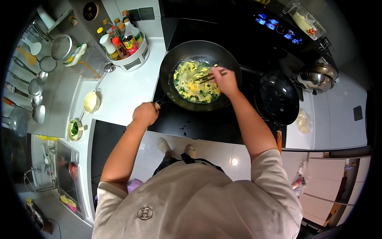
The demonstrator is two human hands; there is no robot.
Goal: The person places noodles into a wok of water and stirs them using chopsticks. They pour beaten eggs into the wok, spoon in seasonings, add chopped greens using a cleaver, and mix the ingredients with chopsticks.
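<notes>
A large dark wok (171, 59) stands on the black stovetop, tilted slightly in view. In it lies a mix of noodles, yellow egg and green leaves (191, 79) with some liquid. My left hand (146, 114) is closed round the wok's handle at its lower left. Over the right part of the wok, my right hand (225, 81) grips dark chopsticks (205, 78), their tips in the food. Both hands' fingers are wrapped or pressed together.
A second black pan (279, 97) with an orange handle sits right of the wok. Sauce bottles (123, 42) fill a white rack at the upper left. Two small bowls (91, 102) (74, 130) rest on the left counter. A steel pot (316, 79) stands far right.
</notes>
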